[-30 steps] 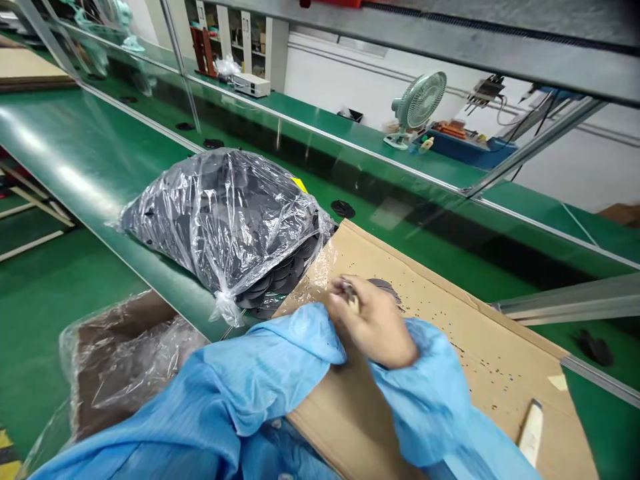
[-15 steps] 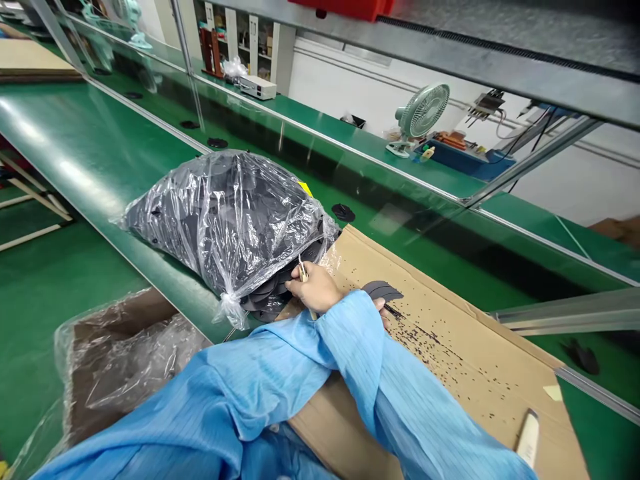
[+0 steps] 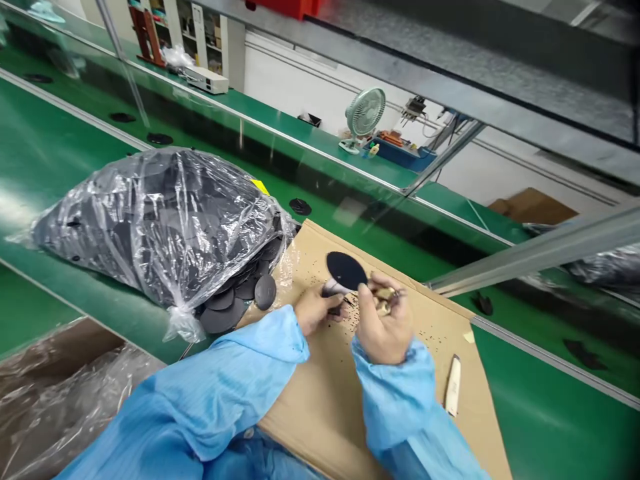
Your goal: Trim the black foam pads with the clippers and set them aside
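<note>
My right hand (image 3: 385, 323) is closed, its thumb pinching the edge of a thin black disc (image 3: 346, 269). A small beige tool (image 3: 384, 300) is tucked in the fingers of the same hand; its tip is too blurred to make out. Just left of it, my left hand (image 3: 314, 309) is closed on another dark disc (image 3: 333, 289), which shows shiny grey and partly hidden under the first. Both hands are above a cardboard sheet (image 3: 320, 393) strewn with tiny black bits. Loose dark discs (image 3: 233, 301) spill from the opening of a clear plastic bag (image 3: 150, 220) at the left.
A cream-handled cutter (image 3: 453, 387) lies on the cardboard at the right. The green bench (image 3: 545, 407) extends around it, with a black piece (image 3: 300, 207) behind. A metal post (image 3: 540, 247) slants in from the right. A plastic-lined box (image 3: 75, 407) stands low at the left.
My right hand has moved right, from the discs at the bag, and now holds a disc. My arms are no longer crossed; my left hand has moved left with its disc. The view has turned right.
</note>
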Motion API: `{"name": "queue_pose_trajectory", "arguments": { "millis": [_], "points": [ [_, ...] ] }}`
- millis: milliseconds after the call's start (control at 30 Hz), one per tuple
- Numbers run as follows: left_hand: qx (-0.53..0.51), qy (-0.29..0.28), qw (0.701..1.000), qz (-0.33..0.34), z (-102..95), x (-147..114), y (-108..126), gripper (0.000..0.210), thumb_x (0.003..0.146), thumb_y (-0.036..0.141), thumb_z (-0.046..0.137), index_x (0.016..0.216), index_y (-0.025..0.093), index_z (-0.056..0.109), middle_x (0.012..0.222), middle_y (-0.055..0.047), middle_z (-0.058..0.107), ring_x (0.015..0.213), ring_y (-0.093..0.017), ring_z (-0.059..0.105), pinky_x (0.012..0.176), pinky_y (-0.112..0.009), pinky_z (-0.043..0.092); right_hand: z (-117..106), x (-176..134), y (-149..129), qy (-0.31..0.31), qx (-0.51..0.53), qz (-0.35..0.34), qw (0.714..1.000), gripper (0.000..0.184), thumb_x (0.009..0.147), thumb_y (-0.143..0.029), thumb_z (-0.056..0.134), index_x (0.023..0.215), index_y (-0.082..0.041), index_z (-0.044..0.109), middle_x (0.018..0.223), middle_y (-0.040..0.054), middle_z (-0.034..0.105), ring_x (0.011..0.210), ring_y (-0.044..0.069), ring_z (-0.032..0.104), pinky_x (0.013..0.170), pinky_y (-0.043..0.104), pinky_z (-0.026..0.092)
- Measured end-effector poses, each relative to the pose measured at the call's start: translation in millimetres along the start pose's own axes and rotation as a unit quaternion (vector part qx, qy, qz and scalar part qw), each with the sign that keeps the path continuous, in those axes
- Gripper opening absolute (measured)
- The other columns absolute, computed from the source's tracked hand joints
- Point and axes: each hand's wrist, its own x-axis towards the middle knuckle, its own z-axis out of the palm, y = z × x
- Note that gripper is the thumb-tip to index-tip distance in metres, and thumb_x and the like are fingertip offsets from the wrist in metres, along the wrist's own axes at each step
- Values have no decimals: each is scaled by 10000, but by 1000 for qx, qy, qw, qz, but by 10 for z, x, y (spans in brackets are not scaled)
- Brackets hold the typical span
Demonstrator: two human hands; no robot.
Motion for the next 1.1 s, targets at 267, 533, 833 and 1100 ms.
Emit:
{"name": "queue_pose_trajectory", "arguments": {
  "millis": [267,533,833,1100],
  "points": [
    [-2,8,999,-36,37,-46,102,344,799,429,638,971,135,589,740,-72,679,627,-160,663,565,-249,515,-311,-401,788,120,-150,-79,978,184,868,-247,550,1037,-178,577,906,78,617,836,195,591,789,356,479],
    [26,-24,999,-25,12,-71,74,463,728,547,671,974,156,638,778,-60,676,642,-145,647,578,-246,517,-330,-336,726,-76,-162,-162,970,220,805,-126,476,959,-210,608,932,94,633,915,230,595,823,412,502],
    [99,9,995,21,21,-64,28,462,654,332,782,1054,153,635,977,-94,677,739,-160,637,571,-251,513,-346,-326,758,-35,-53,-24,998,167,837,-240,541,980,-192,611,988,84,638,922,212,611,855,391,502],
    [163,13,985,47,32,-83,-20,498,628,344,796,1053,137,640,936,-88,688,734,-165,631,548,-235,501,-418,-280,772,-117,-61,56,990,241,814,-369,593,981,-200,637,957,59,677,883,210,626,832,367,493]
  ]
}}
